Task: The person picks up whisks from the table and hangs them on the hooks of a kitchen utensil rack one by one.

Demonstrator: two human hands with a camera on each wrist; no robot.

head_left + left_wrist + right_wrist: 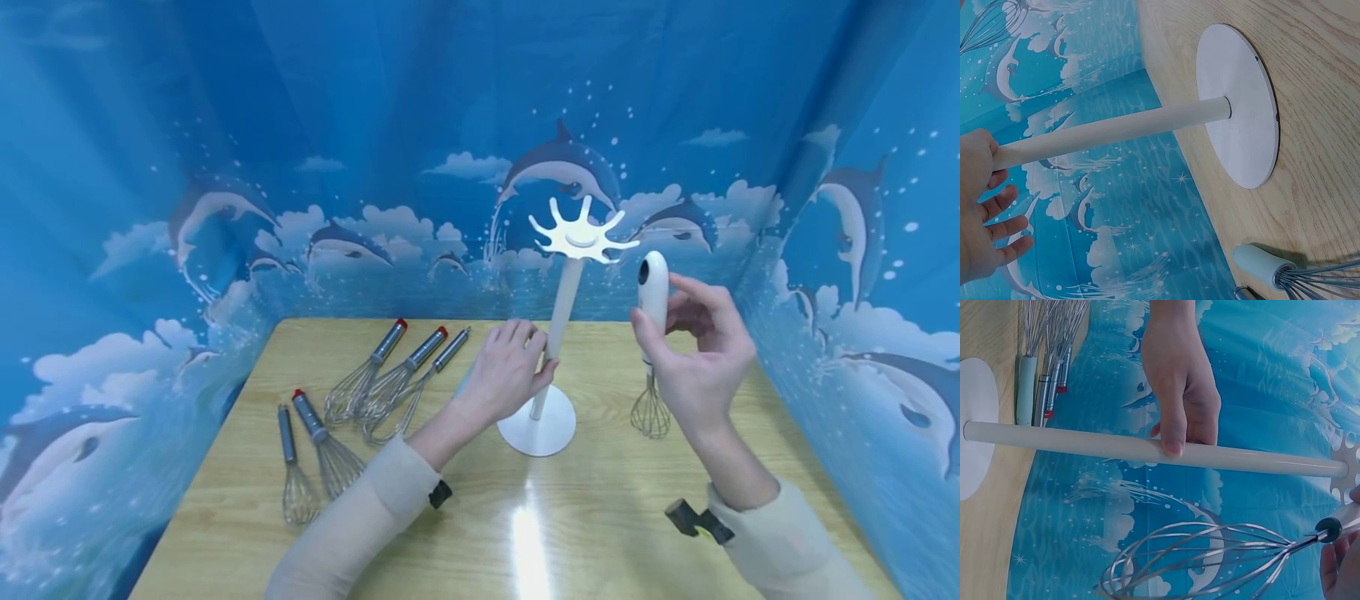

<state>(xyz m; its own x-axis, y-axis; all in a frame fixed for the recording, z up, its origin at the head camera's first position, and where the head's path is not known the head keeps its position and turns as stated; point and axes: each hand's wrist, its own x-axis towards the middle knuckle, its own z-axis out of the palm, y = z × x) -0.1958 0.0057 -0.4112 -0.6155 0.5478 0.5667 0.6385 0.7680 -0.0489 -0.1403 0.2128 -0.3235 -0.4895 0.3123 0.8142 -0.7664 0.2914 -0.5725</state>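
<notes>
Head view shows the whisk (653,304) raised over the surface (615,517), with open room between it and the stand (564,304) and the right edge farther out, long axis nearly upright, wires (650,412) down, pinched by the right hand (708,333), while the left hand (504,371) grips the stand.

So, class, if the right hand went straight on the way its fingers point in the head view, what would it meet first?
Beyond the whisk it holds, the right hand would probably meet the white stand's pronged top, though depth is unclear.
</notes>
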